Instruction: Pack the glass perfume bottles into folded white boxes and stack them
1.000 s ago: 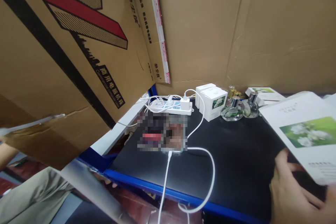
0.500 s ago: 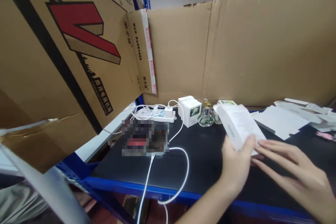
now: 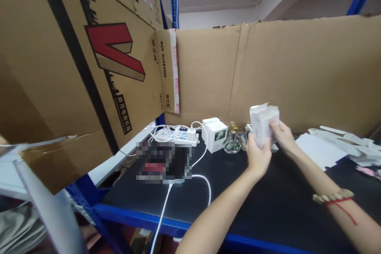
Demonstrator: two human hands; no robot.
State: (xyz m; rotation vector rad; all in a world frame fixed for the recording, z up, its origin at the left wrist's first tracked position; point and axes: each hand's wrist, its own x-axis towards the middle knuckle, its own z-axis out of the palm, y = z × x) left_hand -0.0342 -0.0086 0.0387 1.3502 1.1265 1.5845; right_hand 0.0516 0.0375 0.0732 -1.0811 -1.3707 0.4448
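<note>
A small white carton (image 3: 262,127) stands upright between my hands above the black tabletop, its top flaps raised. My left hand (image 3: 258,154) wraps round its lower part, thumb across the near face. From the right, my right hand (image 3: 281,133) grips the carton's side with its fingers. Just left of the carton, glass perfume bottles (image 3: 232,145) with gold and silver necks stand on the table, partly hidden by it. Next to them are white boxes (image 3: 214,135) with a green picture on one side.
Flattened white cartons (image 3: 321,151) lie at the right, near a pink item (image 3: 368,172). A power strip (image 3: 181,137) with plugs and white cables sits at the back left, behind a blurred-out device (image 3: 163,162). Cardboard walls (image 3: 208,71) enclose the back and left.
The carton has gone from tilted to upright, with its flaps now raised. Both hands have moved farther from me, and the right hand has closed on the carton's side. The view has tilted up.
</note>
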